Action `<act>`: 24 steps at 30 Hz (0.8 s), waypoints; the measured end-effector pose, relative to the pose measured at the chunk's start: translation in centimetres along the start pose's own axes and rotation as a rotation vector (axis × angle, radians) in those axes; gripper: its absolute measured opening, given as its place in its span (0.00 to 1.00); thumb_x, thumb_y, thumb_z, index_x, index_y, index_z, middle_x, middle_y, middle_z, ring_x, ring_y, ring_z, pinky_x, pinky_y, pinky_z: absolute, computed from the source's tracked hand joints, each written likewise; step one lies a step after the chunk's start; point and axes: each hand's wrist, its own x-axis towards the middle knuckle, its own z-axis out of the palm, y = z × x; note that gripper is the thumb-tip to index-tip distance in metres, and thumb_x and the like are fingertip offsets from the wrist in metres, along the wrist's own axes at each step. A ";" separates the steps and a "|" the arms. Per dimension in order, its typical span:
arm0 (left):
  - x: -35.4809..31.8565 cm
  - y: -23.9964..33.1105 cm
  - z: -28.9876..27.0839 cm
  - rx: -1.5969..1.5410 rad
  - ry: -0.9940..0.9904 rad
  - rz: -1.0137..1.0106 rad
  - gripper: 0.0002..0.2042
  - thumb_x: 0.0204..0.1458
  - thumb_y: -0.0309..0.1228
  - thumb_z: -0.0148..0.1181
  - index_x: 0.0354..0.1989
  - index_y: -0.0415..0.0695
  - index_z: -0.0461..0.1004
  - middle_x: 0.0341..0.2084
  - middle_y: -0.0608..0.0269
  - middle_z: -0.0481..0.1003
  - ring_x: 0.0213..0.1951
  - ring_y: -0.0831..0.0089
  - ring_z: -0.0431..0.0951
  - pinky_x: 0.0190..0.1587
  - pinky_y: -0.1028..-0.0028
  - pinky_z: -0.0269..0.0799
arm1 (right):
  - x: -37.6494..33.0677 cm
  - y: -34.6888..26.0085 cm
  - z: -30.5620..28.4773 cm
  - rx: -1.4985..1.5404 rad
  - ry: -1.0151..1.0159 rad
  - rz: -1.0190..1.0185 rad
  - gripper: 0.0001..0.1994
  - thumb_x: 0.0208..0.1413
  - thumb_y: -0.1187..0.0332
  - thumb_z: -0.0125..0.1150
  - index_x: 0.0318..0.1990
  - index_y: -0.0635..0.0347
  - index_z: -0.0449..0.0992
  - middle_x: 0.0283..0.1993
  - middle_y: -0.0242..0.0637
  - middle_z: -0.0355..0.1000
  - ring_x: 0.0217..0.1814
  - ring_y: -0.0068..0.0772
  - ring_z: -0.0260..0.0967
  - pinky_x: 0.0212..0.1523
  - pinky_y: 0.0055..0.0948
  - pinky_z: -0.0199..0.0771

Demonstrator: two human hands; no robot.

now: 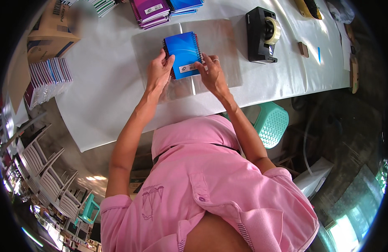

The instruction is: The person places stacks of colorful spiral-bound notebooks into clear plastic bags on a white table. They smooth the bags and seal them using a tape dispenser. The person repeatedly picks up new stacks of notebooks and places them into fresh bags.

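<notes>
A small blue spiral notebook (pixel 183 50) with a white label on its cover is held between my two hands. Dark red edges peek out from under it, so at least one more notebook seems to lie beneath. My left hand (pixel 159 72) grips its left side, the thumb on the cover and the other fingers partly hidden. On the right, along the coil, my right hand (pixel 213 74) closes on the lower corner near the label; a ring shows on one finger. Under the notebook a clear plastic sheet (pixel 227 50) is spread on the silver-grey table cover (pixel 105 113).
Stacks of purple notebooks (pixel 148 10) and blue notebooks (pixel 185 6) stand at the back. To the right is a black tape dispenser (pixel 255 40), with a small brown block (pixel 303 49) beyond. Wrapped notebooks (pixel 51 80) and a cardboard box (pixel 49 35) sit left. A green stool (pixel 273 124) stands below the table.
</notes>
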 end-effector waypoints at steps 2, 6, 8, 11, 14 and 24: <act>0.2 0.5 0.2 0.167 0.057 0.038 0.24 0.59 0.38 0.55 0.58 0.33 0.65 0.33 0.58 0.80 0.33 0.78 0.77 0.38 0.73 0.72 | -0.7 -0.1 0.7 -0.047 0.041 -0.037 0.24 0.60 0.62 0.56 0.55 0.75 0.66 0.46 0.62 0.66 0.41 0.58 0.69 0.42 0.47 0.71; 0.4 0.4 0.3 0.093 0.068 0.024 0.25 0.60 0.41 0.54 0.58 0.35 0.66 0.37 0.58 0.79 0.35 0.75 0.78 0.40 0.71 0.74 | -1.1 0.3 1.4 -0.116 0.180 -0.054 0.22 0.60 0.64 0.56 0.56 0.73 0.66 0.48 0.61 0.66 0.46 0.60 0.68 0.45 0.48 0.70; -0.1 0.1 0.2 -0.076 0.041 -0.021 0.29 0.59 0.45 0.55 0.62 0.37 0.63 0.40 0.61 0.77 0.38 0.77 0.77 0.43 0.71 0.76 | -1.1 1.8 0.2 -0.136 0.303 -0.047 0.22 0.59 0.64 0.57 0.55 0.72 0.67 0.48 0.60 0.66 0.46 0.59 0.68 0.46 0.48 0.69; -1.2 0.9 -0.7 -0.216 -0.142 -0.330 0.26 0.60 0.46 0.54 0.58 0.38 0.66 0.42 0.61 0.75 0.40 0.75 0.77 0.45 0.67 0.77 | -0.9 3.4 -3.7 -0.636 0.399 0.293 0.20 0.52 0.60 0.65 0.47 0.65 0.71 0.48 0.56 0.67 0.47 0.55 0.68 0.44 0.48 0.68; -2.3 1.6 -0.3 -0.467 -0.145 -0.262 0.25 0.60 0.47 0.54 0.55 0.38 0.68 0.45 0.61 0.73 0.42 0.72 0.77 0.46 0.65 0.76 | -1.0 5.8 -4.6 -0.729 0.354 0.410 0.19 0.48 0.61 0.67 0.43 0.62 0.73 0.49 0.52 0.68 0.48 0.54 0.66 0.45 0.47 0.67; -1.5 2.1 -0.8 -0.432 -0.102 -0.183 0.36 0.57 0.36 0.61 0.69 0.38 0.48 0.55 0.54 0.71 0.50 0.72 0.73 0.53 0.72 0.69 | -0.3 6.4 -7.2 -0.255 0.365 0.387 0.10 0.44 0.71 0.66 0.33 0.65 0.74 0.26 0.48 0.76 0.32 0.52 0.75 0.36 0.42 0.73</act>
